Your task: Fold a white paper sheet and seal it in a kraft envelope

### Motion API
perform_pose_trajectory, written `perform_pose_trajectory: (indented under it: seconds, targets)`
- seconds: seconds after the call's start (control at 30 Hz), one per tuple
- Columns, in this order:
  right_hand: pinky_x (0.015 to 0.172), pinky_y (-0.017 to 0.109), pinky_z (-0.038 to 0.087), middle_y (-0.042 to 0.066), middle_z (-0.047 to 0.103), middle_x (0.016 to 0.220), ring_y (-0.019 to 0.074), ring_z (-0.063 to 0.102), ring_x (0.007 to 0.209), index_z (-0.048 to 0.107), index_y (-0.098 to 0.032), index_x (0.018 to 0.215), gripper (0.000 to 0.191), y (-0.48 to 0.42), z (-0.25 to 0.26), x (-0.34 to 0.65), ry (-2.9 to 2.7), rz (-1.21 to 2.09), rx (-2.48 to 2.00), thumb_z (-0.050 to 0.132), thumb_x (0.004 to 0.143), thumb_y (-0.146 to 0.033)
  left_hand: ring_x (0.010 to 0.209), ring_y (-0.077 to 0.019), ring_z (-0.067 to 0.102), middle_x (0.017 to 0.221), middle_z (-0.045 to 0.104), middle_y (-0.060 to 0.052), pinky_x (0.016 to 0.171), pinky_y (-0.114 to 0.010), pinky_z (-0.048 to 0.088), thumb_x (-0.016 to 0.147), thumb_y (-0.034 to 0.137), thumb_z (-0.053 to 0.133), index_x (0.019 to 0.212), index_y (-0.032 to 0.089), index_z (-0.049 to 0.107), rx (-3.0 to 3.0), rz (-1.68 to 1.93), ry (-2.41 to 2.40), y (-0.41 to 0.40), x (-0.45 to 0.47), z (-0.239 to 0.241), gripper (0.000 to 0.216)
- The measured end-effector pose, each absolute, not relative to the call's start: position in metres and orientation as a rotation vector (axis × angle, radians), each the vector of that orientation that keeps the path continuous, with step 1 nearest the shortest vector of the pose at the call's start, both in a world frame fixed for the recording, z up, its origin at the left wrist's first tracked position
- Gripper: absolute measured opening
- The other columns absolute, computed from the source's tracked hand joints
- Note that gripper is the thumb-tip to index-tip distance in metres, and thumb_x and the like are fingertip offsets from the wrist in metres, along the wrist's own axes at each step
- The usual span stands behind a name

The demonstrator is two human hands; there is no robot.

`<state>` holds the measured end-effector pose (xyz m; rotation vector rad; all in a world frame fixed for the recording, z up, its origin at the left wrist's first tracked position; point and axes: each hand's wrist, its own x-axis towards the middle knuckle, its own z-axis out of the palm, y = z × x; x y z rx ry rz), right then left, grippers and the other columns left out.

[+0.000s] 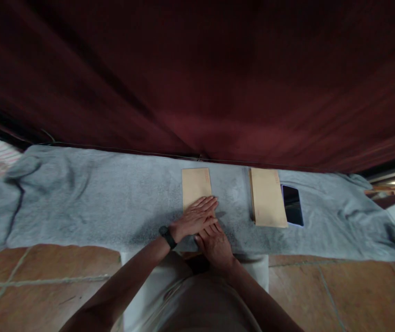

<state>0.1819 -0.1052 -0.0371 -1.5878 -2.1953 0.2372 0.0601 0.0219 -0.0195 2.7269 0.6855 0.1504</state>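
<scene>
A tan paper envelope lies flat on a grey cloth, with small reddish print near its upper right corner. Across its lower part rests my left hand, fingers stretched out and pointing right; a dark watch is on that wrist. My right hand lies just below, its extended fingers meeting the left hand's fingertips at the envelope's lower right. Both hands look flat, gripping nothing. The envelope's bottom edge is hidden beneath them.
To the right sits a stack of similar envelopes, with a dark-screened phone touching or close to its right side. The grey cloth covers a long narrow surface. Behind it hangs a dark red curtain; tiled floor shows in front.
</scene>
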Motion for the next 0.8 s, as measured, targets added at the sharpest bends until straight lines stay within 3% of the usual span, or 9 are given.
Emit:
perform_pose_trajectory:
  seconds: [0.2,0.4,0.8]
  targets:
    - [0.125,0.048,0.035,0.008,0.058,0.15,0.0255,0.047,0.144,0.052,-0.021,0.149,0.048,-0.102,-0.03,0.181,-2.206,0.25,-1.569,0.056,0.102,-0.028,0.158,-0.0207,0.02,0.169,0.028,-0.013,0.129,-0.038,0.015,0.109,0.048,0.027,0.159,0.011,0.033,2.809,0.134,0.751,0.059,0.063,-0.021,0.062]
    - [0.124,0.049,0.035,0.007,0.049,0.159,0.0265,0.045,0.146,0.049,-0.02,0.152,0.05,-0.103,-0.03,0.182,-2.217,0.243,-1.558,0.054,0.102,-0.027,0.158,-0.0228,0.02,0.167,0.031,-0.015,0.129,-0.041,0.016,0.107,0.044,0.033,0.158,0.009,0.034,2.824,0.175,0.903,0.093,0.076,-0.027,0.062]
    - [0.125,0.047,0.035,0.005,0.046,0.161,0.0248,0.044,0.147,0.046,-0.022,0.154,0.051,-0.104,-0.03,0.182,-2.223,0.253,-1.578,0.053,0.104,-0.028,0.156,-0.0262,0.027,0.165,0.034,-0.018,0.129,-0.045,0.017,0.105,0.038,0.032,0.156,0.006,0.037,2.783,0.243,1.031,0.116,0.085,-0.032,0.061]
